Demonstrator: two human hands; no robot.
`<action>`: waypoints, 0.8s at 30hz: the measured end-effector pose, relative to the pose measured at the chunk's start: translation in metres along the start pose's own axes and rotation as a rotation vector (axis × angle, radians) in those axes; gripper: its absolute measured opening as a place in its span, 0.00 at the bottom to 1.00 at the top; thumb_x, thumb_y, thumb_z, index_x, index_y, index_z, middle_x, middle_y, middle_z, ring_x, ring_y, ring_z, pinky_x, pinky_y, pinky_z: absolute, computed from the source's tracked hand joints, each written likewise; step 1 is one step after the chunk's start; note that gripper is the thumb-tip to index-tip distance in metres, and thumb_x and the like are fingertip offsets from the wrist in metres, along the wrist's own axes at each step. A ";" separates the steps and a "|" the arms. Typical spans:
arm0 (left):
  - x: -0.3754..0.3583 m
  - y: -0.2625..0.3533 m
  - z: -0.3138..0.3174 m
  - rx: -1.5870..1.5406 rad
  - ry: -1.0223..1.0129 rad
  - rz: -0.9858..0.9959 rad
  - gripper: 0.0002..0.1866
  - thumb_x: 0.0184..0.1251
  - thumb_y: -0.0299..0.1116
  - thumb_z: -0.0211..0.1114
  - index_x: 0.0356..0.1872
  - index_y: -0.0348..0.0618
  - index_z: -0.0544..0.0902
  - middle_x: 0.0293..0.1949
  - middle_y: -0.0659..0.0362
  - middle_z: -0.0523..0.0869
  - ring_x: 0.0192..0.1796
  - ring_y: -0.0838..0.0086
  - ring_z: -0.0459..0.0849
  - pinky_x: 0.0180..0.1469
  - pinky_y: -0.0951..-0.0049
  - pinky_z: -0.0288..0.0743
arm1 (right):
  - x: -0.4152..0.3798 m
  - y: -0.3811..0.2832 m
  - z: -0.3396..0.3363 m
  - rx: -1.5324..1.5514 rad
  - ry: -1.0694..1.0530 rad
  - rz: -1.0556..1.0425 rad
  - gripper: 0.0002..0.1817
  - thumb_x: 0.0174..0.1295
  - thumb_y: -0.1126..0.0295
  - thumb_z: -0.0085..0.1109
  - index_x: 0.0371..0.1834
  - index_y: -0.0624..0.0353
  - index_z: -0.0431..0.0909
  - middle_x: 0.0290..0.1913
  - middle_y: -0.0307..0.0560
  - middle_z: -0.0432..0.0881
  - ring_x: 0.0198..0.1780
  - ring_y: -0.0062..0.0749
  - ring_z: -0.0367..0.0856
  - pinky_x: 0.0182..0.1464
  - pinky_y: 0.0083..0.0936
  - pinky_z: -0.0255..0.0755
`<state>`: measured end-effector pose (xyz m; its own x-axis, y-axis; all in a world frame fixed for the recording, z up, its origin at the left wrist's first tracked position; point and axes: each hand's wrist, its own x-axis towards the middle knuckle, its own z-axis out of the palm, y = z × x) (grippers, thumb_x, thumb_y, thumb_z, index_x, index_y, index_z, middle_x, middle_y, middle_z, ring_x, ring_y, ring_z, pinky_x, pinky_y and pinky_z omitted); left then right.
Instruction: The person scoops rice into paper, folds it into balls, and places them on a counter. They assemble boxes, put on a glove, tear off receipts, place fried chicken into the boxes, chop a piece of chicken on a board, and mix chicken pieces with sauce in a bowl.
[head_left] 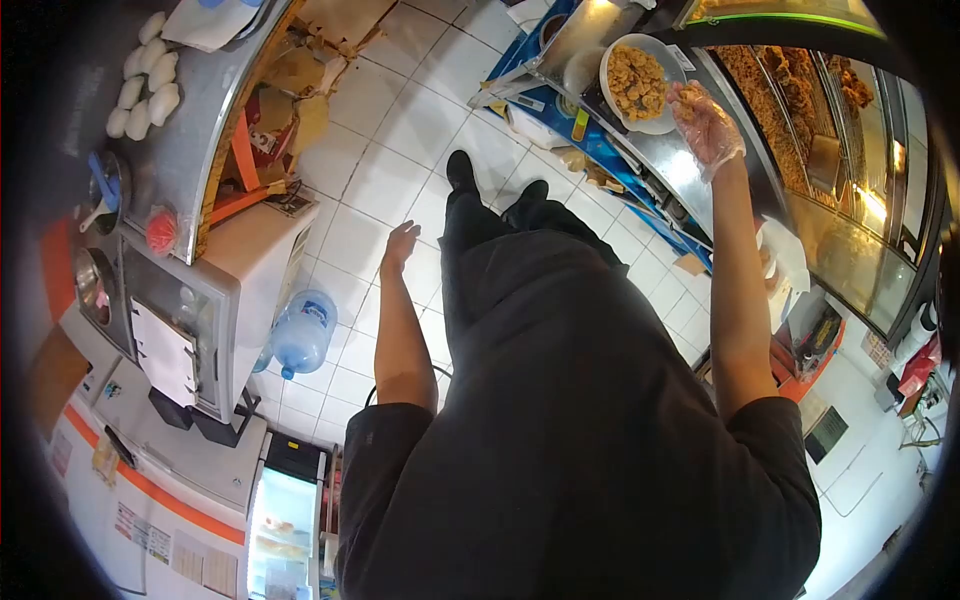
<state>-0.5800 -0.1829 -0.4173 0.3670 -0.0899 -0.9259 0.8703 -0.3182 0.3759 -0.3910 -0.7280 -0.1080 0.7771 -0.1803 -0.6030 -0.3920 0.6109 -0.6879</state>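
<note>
My right hand wears a clear plastic glove and is at the right rim of a white bowl. Its fingers are closed on a golden-brown piece of fried chicken. Many similar crumbed pieces fill the bowl, which rests on a metal counter. Bare and hanging over the tiled floor, my left hand holds nothing; its fingers are loosely apart.
A lit glass display case with fried food in trays stands right of the bowl. At left are a metal table with several white wrapped bundles and a white cabinet. A large water bottle lies on the floor.
</note>
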 end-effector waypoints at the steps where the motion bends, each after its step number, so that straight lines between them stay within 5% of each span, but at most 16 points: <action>1: -0.005 0.001 0.001 -0.003 0.000 0.003 0.31 0.67 0.46 0.60 0.70 0.46 0.69 0.52 0.60 0.84 0.52 0.70 0.78 0.55 0.59 0.70 | 0.001 0.000 0.000 -0.003 -0.003 -0.002 0.19 0.63 0.84 0.54 0.57 0.64 0.68 0.55 0.63 0.75 0.55 0.56 0.78 0.53 0.35 0.83; 7: -0.011 -0.010 -0.004 -0.043 0.013 -0.026 0.29 0.67 0.46 0.59 0.67 0.47 0.72 0.51 0.61 0.84 0.50 0.71 0.79 0.54 0.60 0.71 | -0.001 0.003 0.013 -0.053 -0.020 -0.054 0.23 0.61 0.84 0.56 0.60 0.64 0.65 0.57 0.65 0.75 0.53 0.52 0.81 0.53 0.34 0.83; 9: -0.009 -0.014 -0.005 -0.039 0.028 -0.035 0.27 0.68 0.47 0.58 0.65 0.48 0.74 0.50 0.61 0.85 0.49 0.71 0.79 0.53 0.60 0.71 | -0.002 0.005 0.020 -0.079 0.000 -0.078 0.19 0.59 0.82 0.59 0.54 0.63 0.71 0.49 0.62 0.79 0.53 0.52 0.81 0.55 0.34 0.82; 12: -0.007 -0.023 -0.013 -0.089 0.031 0.077 0.19 0.68 0.50 0.57 0.49 0.49 0.81 0.41 0.65 0.85 0.41 0.74 0.79 0.44 0.62 0.72 | -0.007 0.011 0.014 -0.009 -0.080 -0.080 0.18 0.59 0.80 0.61 0.53 0.62 0.73 0.50 0.61 0.80 0.54 0.49 0.81 0.55 0.37 0.80; 13: 0.033 -0.046 -0.034 0.234 -0.154 0.142 0.23 0.67 0.53 0.58 0.54 0.48 0.80 0.46 0.63 0.85 0.45 0.72 0.81 0.46 0.59 0.73 | -0.011 0.017 0.010 -0.001 -0.249 -0.180 0.18 0.59 0.81 0.62 0.52 0.62 0.73 0.50 0.59 0.81 0.53 0.47 0.81 0.53 0.36 0.80; 14: 0.039 -0.052 -0.033 0.130 -0.076 0.119 0.27 0.67 0.54 0.58 0.62 0.50 0.76 0.53 0.60 0.84 0.53 0.69 0.81 0.51 0.55 0.73 | -0.018 0.015 0.012 -0.006 -0.422 -0.288 0.17 0.59 0.81 0.62 0.51 0.62 0.74 0.49 0.57 0.81 0.52 0.45 0.82 0.52 0.36 0.80; 16: 0.071 -0.056 -0.050 0.301 -0.118 0.152 0.31 0.68 0.53 0.57 0.68 0.50 0.70 0.59 0.57 0.81 0.60 0.63 0.77 0.58 0.49 0.69 | -0.043 -0.009 0.039 -0.009 -0.103 -0.177 0.16 0.57 0.82 0.62 0.50 0.63 0.76 0.48 0.52 0.82 0.47 0.41 0.83 0.48 0.33 0.80; 17: 0.028 -0.011 -0.041 -0.007 -0.070 0.021 0.31 0.68 0.53 0.57 0.68 0.49 0.70 0.59 0.56 0.81 0.60 0.62 0.77 0.58 0.49 0.69 | -0.050 -0.020 0.041 -0.093 -0.025 -0.241 0.17 0.58 0.80 0.63 0.51 0.62 0.76 0.46 0.48 0.82 0.40 0.36 0.83 0.45 0.30 0.80; 19: 0.012 0.017 -0.042 -0.031 0.016 0.024 0.27 0.69 0.51 0.54 0.63 0.47 0.75 0.57 0.57 0.82 0.58 0.65 0.78 0.56 0.54 0.70 | -0.101 -0.057 0.071 -0.580 0.160 -0.656 0.16 0.60 0.77 0.63 0.52 0.60 0.75 0.44 0.45 0.82 0.35 0.34 0.83 0.43 0.27 0.79; 20: 0.015 0.019 -0.044 -0.033 0.045 0.067 0.29 0.68 0.53 0.55 0.64 0.47 0.74 0.58 0.55 0.82 0.58 0.63 0.78 0.57 0.53 0.69 | -0.112 -0.073 0.061 -0.784 0.203 -0.947 0.16 0.64 0.80 0.58 0.55 0.58 0.76 0.50 0.46 0.82 0.42 0.31 0.83 0.43 0.28 0.80; 21: 0.013 0.029 -0.045 -0.041 0.052 0.071 0.30 0.67 0.53 0.56 0.65 0.47 0.73 0.58 0.54 0.82 0.58 0.61 0.78 0.58 0.51 0.69 | -0.131 -0.101 0.062 -1.341 0.549 -1.260 0.16 0.64 0.81 0.57 0.55 0.56 0.77 0.48 0.45 0.82 0.44 0.28 0.83 0.44 0.27 0.80; 23: 0.010 0.044 -0.046 -0.042 0.023 0.083 0.30 0.67 0.53 0.56 0.66 0.48 0.72 0.58 0.54 0.82 0.58 0.61 0.78 0.58 0.51 0.68 | -0.149 -0.159 0.045 -1.466 0.715 -1.667 0.13 0.63 0.79 0.58 0.51 0.57 0.78 0.44 0.45 0.82 0.47 0.29 0.81 0.49 0.25 0.77; 24: 0.011 0.048 -0.044 -0.039 0.032 0.097 0.31 0.66 0.52 0.57 0.66 0.47 0.72 0.57 0.54 0.82 0.57 0.61 0.78 0.58 0.50 0.69 | -0.160 -0.185 0.039 -1.559 0.792 -1.613 0.12 0.63 0.77 0.58 0.50 0.56 0.79 0.45 0.50 0.83 0.47 0.41 0.82 0.50 0.30 0.77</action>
<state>-0.5197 -0.1572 -0.4078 0.4598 -0.0878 -0.8837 0.8421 -0.2726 0.4653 -0.4235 -0.7827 0.1316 0.6075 -0.1058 0.7872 -0.1336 -0.9906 -0.0300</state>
